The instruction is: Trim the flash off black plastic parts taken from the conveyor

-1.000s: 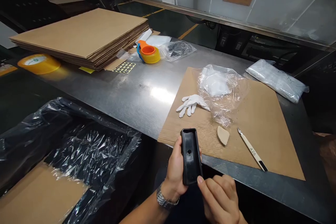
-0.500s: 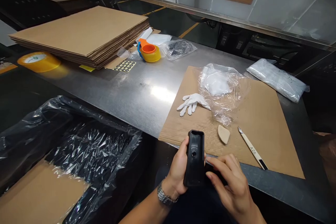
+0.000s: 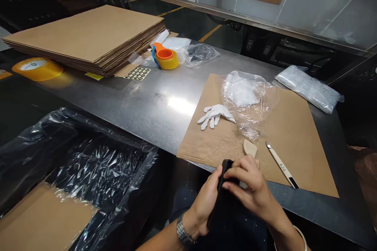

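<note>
A black rectangular plastic part (image 3: 219, 192) is tilted nearly edge-on, so its hollow is turned out of sight. Wrapped along its left side, my left hand (image 3: 204, 200) grips it; a metal watch is on that wrist. My right hand (image 3: 247, 182) is closed, its thumb and fingers pinching at the part's upper right edge. Anything small between those fingertips is hidden. Just beyond the hands lies a beige wedge-shaped block (image 3: 249, 148) on a cardboard sheet (image 3: 297, 133). To the right rests a white-handled knife (image 3: 282, 164) marked A26.
A white glove (image 3: 216, 115) and a clear plastic bag (image 3: 250, 102) lie on the cardboard. Behind are a wrapped packet (image 3: 309, 88), a tape dispenser (image 3: 167, 59) and stacked cardboard (image 3: 85, 35). A tape roll (image 3: 38, 68) is far left. A bag-lined box (image 3: 103, 164) stands at lower left.
The black part has turned from showing its open hollow face to nearly edge-on. My right hand has moved up and left, onto the part's upper edge.
</note>
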Demonstrator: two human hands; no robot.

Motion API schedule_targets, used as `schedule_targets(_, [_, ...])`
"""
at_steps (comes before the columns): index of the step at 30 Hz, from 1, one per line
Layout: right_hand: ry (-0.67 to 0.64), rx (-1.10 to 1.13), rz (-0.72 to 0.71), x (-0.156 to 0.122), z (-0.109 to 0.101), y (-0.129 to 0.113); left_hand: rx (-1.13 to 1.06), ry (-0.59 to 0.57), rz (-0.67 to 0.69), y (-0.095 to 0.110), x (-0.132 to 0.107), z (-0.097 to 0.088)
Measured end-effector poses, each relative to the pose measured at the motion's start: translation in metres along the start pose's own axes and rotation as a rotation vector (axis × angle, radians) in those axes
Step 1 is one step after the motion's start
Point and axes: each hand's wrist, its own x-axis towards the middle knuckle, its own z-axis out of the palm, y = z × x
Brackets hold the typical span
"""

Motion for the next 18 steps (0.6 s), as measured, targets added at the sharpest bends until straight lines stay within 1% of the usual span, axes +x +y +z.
schedule_targets(2, [0.063, 0.004, 0.013, 0.004, -0.005, 0.010, 0.102, 0.028, -0.066, -0.002, -0.003, 0.000])
schedule_targets(3, [0.072, 0.037, 0.003, 0.007, -0.007, 0.014, 0.151, 0.032, -0.099, -0.003, -0.004, -0.001])
schedule_targets(5, [0.044, 0.158, 0.004, 0.011, -0.010, 0.020, 0.212, 0.024, -0.130, -0.003, -0.005, -0.001])
schedule_targets(6, [0.027, 0.227, 0.039, 0.013, -0.010, 0.022, 0.225, 0.022, -0.130, -0.004, -0.005, -0.001])
schedule_targets(8, [0.022, 0.357, 0.191, 0.013, -0.008, 0.024, 0.232, 0.009, -0.137, -0.004, -0.005, -0.001])
schedule_targets(10, [0.081, 0.453, 0.362, 0.008, -0.004, 0.023, 0.218, -0.006, -0.144, -0.003, -0.005, -0.001])
schedule_targets(11, [0.111, 0.476, 0.408, 0.004, -0.001, 0.022, 0.207, -0.007, -0.133, -0.003, -0.004, -0.001])
schedule_targets(13, [0.127, 0.453, 0.405, -0.008, 0.006, 0.018, 0.167, 0.012, -0.030, -0.003, -0.003, -0.002])
schedule_targets(15, [0.104, 0.390, 0.368, -0.021, 0.015, 0.011, 0.137, 0.048, 0.148, -0.003, -0.002, -0.003])
schedule_targets(17, [0.099, 0.375, 0.415, -0.029, 0.023, 0.005, 0.167, 0.073, 0.286, -0.006, -0.001, -0.004])
schedule_targets(18, [0.116, 0.385, 0.471, -0.031, 0.025, 0.004, 0.197, 0.079, 0.315, -0.007, -0.001, -0.005])
